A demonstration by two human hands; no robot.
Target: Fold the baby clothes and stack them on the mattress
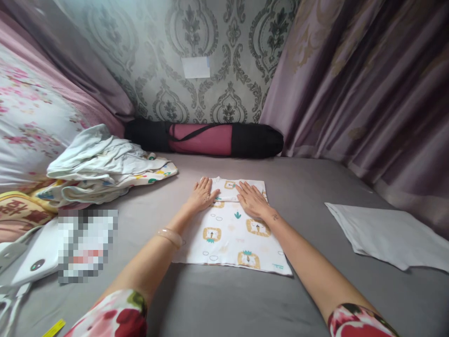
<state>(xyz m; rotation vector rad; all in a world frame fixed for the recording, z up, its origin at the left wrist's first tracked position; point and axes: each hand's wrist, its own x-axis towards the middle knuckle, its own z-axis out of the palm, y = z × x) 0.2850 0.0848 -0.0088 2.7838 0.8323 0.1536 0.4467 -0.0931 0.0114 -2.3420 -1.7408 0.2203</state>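
A white cloth printed with lion faces [228, 238] lies flat on the grey sheet, its far part folded over toward me. My left hand [203, 194] rests palm down on the far left of the folded part, fingers spread. On the far right of the same fold lies my right hand [253, 200], also flat with its fingers apart. Neither hand grips anything. Parts of the cloth's side edges are hidden under my hands and forearms.
Crumpled light clothes [101, 164] lie at the left, near a white device [40, 252] with cables. A black and pink roll bag [203, 139] sits against the wall. Folded white cloth [389, 234] lies at the right on the grey sheet [301, 187].
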